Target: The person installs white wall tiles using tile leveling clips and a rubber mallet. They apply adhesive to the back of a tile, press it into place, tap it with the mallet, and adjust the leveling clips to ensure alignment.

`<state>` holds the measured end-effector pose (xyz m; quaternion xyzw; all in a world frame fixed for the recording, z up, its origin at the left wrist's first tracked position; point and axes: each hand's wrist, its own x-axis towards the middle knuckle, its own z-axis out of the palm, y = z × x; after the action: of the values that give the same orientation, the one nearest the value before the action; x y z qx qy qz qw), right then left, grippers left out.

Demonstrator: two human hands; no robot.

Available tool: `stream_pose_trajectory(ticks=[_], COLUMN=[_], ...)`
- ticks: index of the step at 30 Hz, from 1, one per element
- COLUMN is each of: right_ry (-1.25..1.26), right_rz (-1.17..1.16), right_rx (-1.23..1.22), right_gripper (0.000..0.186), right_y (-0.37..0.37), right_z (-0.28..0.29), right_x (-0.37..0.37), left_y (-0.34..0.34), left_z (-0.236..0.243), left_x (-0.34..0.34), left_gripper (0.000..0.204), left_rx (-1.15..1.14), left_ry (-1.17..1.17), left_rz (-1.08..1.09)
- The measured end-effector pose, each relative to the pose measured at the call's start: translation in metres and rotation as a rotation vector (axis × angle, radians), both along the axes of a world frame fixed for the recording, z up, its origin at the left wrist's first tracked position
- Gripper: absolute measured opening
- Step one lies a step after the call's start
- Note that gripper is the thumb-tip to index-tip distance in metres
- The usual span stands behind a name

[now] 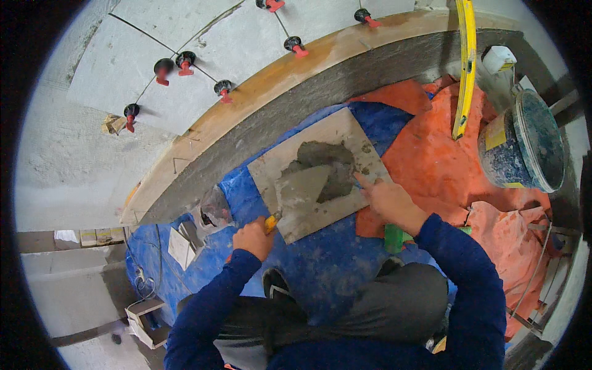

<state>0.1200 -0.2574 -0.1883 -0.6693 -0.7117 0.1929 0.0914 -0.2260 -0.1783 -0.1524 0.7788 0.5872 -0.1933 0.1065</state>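
Observation:
My left hand (250,239) grips a yellow-handled trowel (269,223) at the near-left corner of a square board (361,142). A pile of grey, wet mortar (330,154) spreads over the board's middle, with a paler smeared wedge at its left; the trowel's blade is hard to tell from the mortar. My right hand (388,200) is at the board's right side, closed on a tool with a small blue part (359,180), its index finger along it; the tool's far end is hidden in the mortar.
A curved wooden strip (333,46) borders tiles (117,55) bearing red-and-black clips (185,65). Blue (154,246) and orange (425,166) sheets lie underneath. A yellow level (465,68), bucket (499,142) and green object (394,239) are at right. A cable (157,259) runs at left.

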Motion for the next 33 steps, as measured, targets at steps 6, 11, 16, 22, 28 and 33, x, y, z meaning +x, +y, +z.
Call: stream_pose_trajectory(ticks=[6, 11, 16, 22, 28, 33], right_ry=[0.094, 0.033, 1.038, 1.924, 1.316, 0.546], right_rz=[0.122, -0.068, -0.287, -0.332, -0.136, 0.061], right_rx=[-0.003, -0.106, -0.295, -0.899, -0.804, 0.014], right_gripper=[0.059, 0.058, 0.052, 0.049, 0.051, 0.061], right_y=[-0.028, -0.005, -0.014, -0.023, -0.112, -0.113], right_z=[0.002, -0.022, -0.029, -0.044, -0.071, -0.035], right_x=[-0.014, 0.003, 0.020, 0.004, 0.032, 0.035], left_y=[0.013, 0.015, 0.025, 0.015, 0.026, 0.034], left_z=[-0.009, 0.004, 0.011, -0.019, -0.030, -0.013], left_x=[-0.010, -0.011, -0.016, -0.011, -0.018, -0.016], left_gripper=[0.047, 0.042, 0.041, 0.043, 0.051, 0.048], left_rx=[0.026, 0.019, 0.037, -0.035, -0.143, 0.027], left_ry=[0.028, 0.040, 0.112, -0.068, -0.124, -0.045], left_rz=[0.077, 0.056, 0.058, -0.053, 0.117, 0.126])
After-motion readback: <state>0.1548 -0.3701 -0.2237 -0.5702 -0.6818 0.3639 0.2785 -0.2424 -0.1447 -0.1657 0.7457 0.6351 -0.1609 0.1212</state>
